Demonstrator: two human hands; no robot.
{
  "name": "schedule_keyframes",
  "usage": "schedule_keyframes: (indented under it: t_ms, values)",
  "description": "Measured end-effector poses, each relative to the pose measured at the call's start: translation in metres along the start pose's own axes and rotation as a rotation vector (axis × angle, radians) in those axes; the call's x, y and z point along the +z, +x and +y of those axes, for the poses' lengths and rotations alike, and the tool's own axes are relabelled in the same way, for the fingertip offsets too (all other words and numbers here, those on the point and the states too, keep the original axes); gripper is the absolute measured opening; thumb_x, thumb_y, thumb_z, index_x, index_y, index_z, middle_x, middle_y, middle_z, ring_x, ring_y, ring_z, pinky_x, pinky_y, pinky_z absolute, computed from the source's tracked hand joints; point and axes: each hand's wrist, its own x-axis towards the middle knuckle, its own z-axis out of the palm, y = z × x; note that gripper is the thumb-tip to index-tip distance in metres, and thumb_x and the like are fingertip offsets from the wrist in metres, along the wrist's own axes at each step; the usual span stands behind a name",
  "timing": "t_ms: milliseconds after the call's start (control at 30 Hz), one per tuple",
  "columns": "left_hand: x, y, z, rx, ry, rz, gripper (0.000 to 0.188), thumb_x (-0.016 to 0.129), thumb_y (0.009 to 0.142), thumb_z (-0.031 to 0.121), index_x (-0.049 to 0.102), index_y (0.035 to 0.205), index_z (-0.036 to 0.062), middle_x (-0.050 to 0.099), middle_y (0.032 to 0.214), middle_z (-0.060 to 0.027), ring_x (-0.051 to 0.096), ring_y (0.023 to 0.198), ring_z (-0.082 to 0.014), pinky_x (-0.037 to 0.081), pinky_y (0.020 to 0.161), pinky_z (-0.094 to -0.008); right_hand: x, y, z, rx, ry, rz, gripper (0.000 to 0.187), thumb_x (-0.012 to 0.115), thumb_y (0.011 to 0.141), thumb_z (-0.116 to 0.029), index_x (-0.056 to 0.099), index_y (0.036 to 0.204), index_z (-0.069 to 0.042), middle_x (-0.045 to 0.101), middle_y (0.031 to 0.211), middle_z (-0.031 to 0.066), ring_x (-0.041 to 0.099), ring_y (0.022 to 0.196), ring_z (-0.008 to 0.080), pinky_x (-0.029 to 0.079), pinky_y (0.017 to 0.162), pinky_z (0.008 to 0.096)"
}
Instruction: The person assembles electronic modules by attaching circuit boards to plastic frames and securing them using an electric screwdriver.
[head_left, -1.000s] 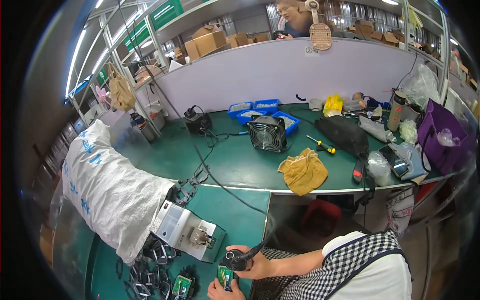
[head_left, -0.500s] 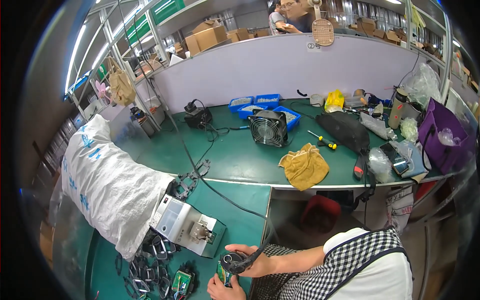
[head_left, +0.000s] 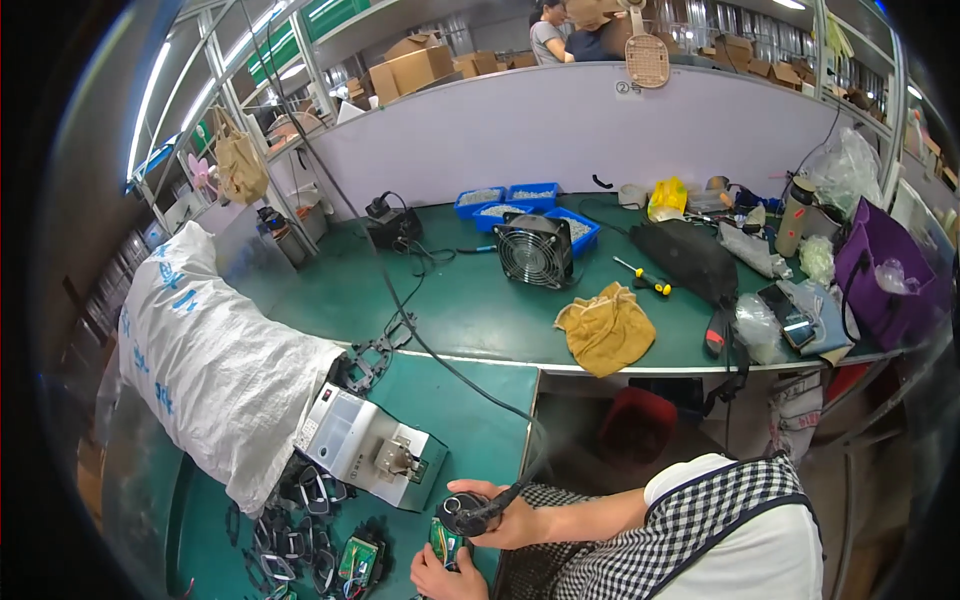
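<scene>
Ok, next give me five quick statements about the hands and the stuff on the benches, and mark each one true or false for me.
1. The right hand holds a black corded tool. True.
2. The fan stands right by the blue trays. True.
3. The left hand is on the fan. False: the left hand holds a green circuit board.
4. The purple bag stands at the picture's left side. False: the purple bag is at its right side.
5. A screwdriver with a yellow and black handle lies near the mustard cloth. True.
</scene>
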Motion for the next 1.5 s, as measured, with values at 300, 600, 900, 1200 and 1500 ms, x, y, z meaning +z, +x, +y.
schedule_keyframes:
  t_ms: [300, 600, 900, 1200, 1500]
  values:
    - [0.0006, 0.0004, -0.0011, -0.006, 0.008, -0.004, 0.047, 0.066, 0.069, 0.036, 0.057, 0.102, 0.0036, 0.053, 0.102, -0.0146, 0.048, 0.092, -0.0354, 0.038, 0.075, -0.0459, 0.0000, 0.0030, -0.0052, -0.061, -0.022, 0.011, 0.069, 0.064, 0.067, 0.004, 0.030, 0.128, -0.001, 0.057, 0.090, 0.0036, 0.051, 0.075, 0.0068, 0.041, 0.065, 0.0211]
    - [0.0024, 0.0001, -0.0019, 0.002, -0.002, -0.011, 0.048, 0.065, 0.070, 0.037, 0.056, 0.104, 0.0046, 0.052, 0.103, -0.0141, 0.047, 0.092, -0.0355, 0.037, 0.075, -0.0462, -0.0009, -0.0021, 0.0034, -0.025, 0.068, 0.016, 0.068, 0.063, 0.067, 0.006, 0.033, 0.127, 0.001, 0.051, 0.116, 0.0134, 0.055, 0.090, 0.0134, 0.042, 0.077, 0.0250]
    - [0.0023, -0.0008, -0.0038, 0.012, 0.001, 0.000, 0.048, 0.065, 0.070, 0.037, 0.056, 0.105, 0.0047, 0.053, 0.103, -0.0145, 0.047, 0.092, -0.0354, 0.038, 0.076, -0.0457, -0.0002, 0.0013, -0.0024, -0.030, -0.017, 0.009, 0.067, 0.063, 0.069, 0.004, 0.031, 0.127, 0.000, 0.056, 0.089, 0.0029, 0.051, 0.077, 0.0067, 0.041, 0.069, 0.0215]
    - [0.0031, -0.0011, -0.0049, 0.015, 0.001, 0.000, 0.049, 0.065, 0.070, 0.038, 0.056, 0.105, 0.0045, 0.053, 0.102, -0.0146, 0.047, 0.092, -0.0352, 0.038, 0.075, -0.0454, -0.0004, -0.0002, -0.0004, -0.055, 0.005, 0.020, 0.066, 0.063, 0.068, 0.005, 0.032, 0.126, 0.000, 0.054, 0.102, 0.0083, 0.054, 0.085, 0.0121, 0.042, 0.075, 0.0244]
    - [0.0027, -0.0008, -0.0043, -0.006, 0.011, -0.017, 0.049, 0.065, 0.070, 0.038, 0.056, 0.105, 0.0045, 0.053, 0.103, -0.0146, 0.047, 0.093, -0.0353, 0.038, 0.076, -0.0455, -0.0001, 0.0016, 0.0021, -0.107, -0.003, 0.036, 0.065, 0.063, 0.069, 0.005, 0.032, 0.126, 0.000, 0.054, 0.094, 0.0029, 0.051, 0.084, 0.0087, 0.042, 0.075, 0.0239]
